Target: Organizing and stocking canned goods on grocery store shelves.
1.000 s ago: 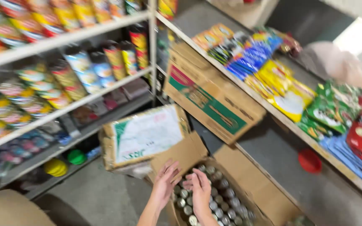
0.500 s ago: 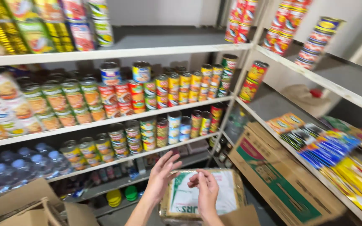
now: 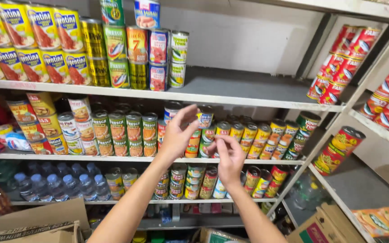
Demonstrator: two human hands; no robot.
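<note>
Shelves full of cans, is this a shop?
Probably a small grocery shop or its storeroom: shelves stacked with tin cans, water bottles below, and cardboard boxes on the floor.
</note>
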